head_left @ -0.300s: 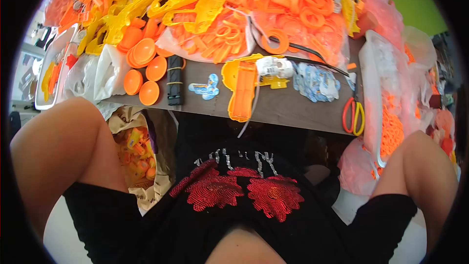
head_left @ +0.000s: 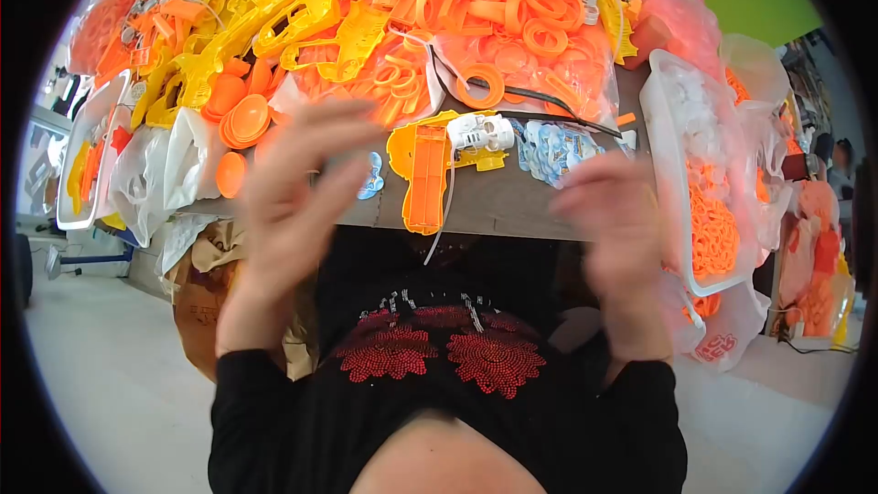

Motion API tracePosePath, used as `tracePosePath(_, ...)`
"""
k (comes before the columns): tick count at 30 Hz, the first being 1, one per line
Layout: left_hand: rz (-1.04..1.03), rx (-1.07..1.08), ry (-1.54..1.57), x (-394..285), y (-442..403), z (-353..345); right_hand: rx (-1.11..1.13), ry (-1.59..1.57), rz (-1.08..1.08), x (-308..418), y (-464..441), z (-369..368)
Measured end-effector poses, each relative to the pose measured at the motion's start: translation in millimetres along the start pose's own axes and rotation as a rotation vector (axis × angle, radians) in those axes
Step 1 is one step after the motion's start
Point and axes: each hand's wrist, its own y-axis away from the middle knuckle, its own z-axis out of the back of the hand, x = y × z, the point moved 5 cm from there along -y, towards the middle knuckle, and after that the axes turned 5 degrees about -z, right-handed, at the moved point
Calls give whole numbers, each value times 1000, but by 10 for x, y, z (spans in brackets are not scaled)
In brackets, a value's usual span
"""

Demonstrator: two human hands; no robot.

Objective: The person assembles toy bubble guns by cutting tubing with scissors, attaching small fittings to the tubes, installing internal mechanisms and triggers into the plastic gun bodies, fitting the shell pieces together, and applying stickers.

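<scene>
My left hand (head_left: 297, 192) is raised over the left part of the dark table, smeared by motion. Its thumb and fingers are apart, and I see nothing between them. Beyond it are orange cups (head_left: 244, 121) and a blue sticker (head_left: 371, 177), partly covered. My right hand (head_left: 617, 224) is over the table's right front edge, beside a heap of blue stickers (head_left: 553, 154). Blur hides how its fingers are set. Between the hands lies a yellow plastic shell (head_left: 402, 144) with an orange part (head_left: 427, 185) on it and a white mechanism (head_left: 482, 133) with a cable.
Yellow plastic shells (head_left: 283, 23) and bags of orange rings (head_left: 540, 37) are piled at the back. A white bin (head_left: 660, 128) with orange chain links (head_left: 713, 233) stands right, another white bin (head_left: 75, 210) left. A paper bag (head_left: 203, 311) is below the table.
Both arms have swung inward from the sides, bringing the hands into view over the table. The camera view has shifted slightly. The scissors and black bundle are now covered.
</scene>
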Motion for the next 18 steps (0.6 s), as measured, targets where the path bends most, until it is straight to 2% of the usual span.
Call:
tracePosePath(1, 78, 10, 25, 263, 150, -171, 97, 209, -26, -143, 105, -259)
tracePosePath(2, 54, 58, -74, 424, 288, -280, 116, 330, 140, -379, 236, -453)
tracePosePath(4, 5, 80, -240, 532, 491, -445, 139, 401, 118, -633, 469, -719)
tracePosePath(6, 35, 64, -140, 475, 616, -543, 217, 274, -9, -818, 615, -930)
tracePosePath(7, 56, 90, -56, 461, 716, -585, 265, 239, 30, -897, 654, -1013)
tracePosePath(8, 73, 116, 29, 471, 762, -617, 352, 129, -110, -984, 679, -1066)
tracePosePath(9, 21, 95, 6, 465, 717, -606, 343, 33, -138, -1023, 669, -1090)
tracePosePath(10, 110, 187, 75, 494, 887, -661, 335, -63, -166, -1057, 647, -1110)
tracePosePath(11, 156, 198, 114, 528, 965, -659, 331, -63, -160, -1066, 624, -1106)
tracePosePath(13, 205, 213, 149, 560, 1073, -633, 291, -71, -5, -1010, 601, -1078)
tracePosePath(15, 226, 226, 101, 570, 1095, -589, 318, -47, -50, -977, 617, -1058)
tracePosePath(16, 223, 227, 101, 563, 1034, -538, 346, -19, -98, -953, 618, -1035)
tracePosePath(18, -29, 168, -86, 375, 797, -323, 371, 204, -90, -844, 554, -906)
